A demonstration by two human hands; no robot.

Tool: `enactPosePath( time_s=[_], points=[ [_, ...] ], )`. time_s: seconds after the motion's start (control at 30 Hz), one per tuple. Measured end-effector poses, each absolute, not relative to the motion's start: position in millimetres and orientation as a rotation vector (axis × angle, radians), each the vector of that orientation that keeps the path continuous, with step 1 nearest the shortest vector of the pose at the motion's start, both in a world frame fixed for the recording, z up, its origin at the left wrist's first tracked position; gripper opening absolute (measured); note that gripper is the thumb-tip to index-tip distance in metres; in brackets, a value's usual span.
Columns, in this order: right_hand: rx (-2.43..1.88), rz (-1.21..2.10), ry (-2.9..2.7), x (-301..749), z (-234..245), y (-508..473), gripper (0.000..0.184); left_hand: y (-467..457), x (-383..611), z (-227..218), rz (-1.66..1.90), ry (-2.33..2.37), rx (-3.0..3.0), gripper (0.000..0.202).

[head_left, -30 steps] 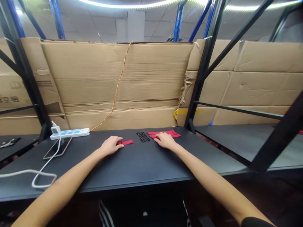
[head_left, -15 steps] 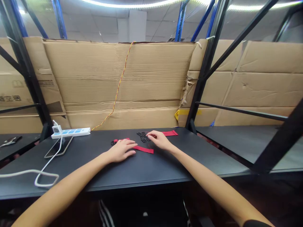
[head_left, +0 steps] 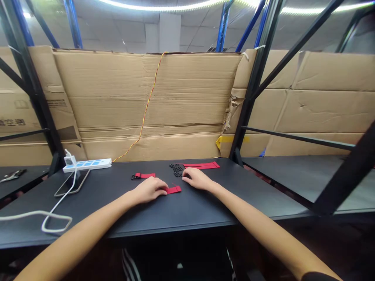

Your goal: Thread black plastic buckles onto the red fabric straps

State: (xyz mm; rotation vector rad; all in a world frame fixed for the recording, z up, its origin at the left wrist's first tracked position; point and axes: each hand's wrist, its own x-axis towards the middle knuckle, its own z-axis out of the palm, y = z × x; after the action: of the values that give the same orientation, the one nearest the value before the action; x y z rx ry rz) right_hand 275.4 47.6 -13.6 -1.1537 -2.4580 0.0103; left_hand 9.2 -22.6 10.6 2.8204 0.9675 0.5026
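Observation:
My left hand (head_left: 150, 190) has its thumb and fingers closed on a short red webbing strap (head_left: 174, 189), whose free end sticks out to the right. Farther back and left lies another red strap (head_left: 148, 175) with a black buckle (head_left: 135, 176) at its end. At the near edge of a small pile of black plastic buckles (head_left: 176, 168), my right hand (head_left: 197, 178) curls its fingers around the closest piece; the fingertips are partly hidden. Behind that hand, more red straps (head_left: 202, 165) lie flat side by side.
A white power strip (head_left: 96, 164) with a plugged-in charger and a phone (head_left: 73, 182) lie at the left, the white cable (head_left: 58, 203) looping toward the front edge. Cardboard (head_left: 117, 97) walls the back of the black tabletop (head_left: 187, 210); black posts (head_left: 249, 93) flank it.
My left hand has drawn the red strap left and nearer, uncovering the strap with the buckle behind. My right hand has shifted slightly nearer at the pile of buckles.

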Motion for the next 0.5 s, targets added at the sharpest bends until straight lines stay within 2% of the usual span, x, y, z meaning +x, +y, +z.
enactPosePath(
  time_s=[0.2, 0.4, 0.5],
  points=[
    [-1.153, 0.100, -2.406, 275, -15, 50, 0.011, -7, -10, 11, 0.503, 1.092, 2.782, 0.030],
    [-1.127, 0.434, -2.372, 276, -17, 55, 0.031, -6, -17, 12, 0.400, 1.172, 2.872, 0.041],
    [-1.137, 0.603, -2.373, 278, -17, 57, 0.034, -14, -8, 12, 0.386, 1.089, 2.895, 0.040]
  ],
)
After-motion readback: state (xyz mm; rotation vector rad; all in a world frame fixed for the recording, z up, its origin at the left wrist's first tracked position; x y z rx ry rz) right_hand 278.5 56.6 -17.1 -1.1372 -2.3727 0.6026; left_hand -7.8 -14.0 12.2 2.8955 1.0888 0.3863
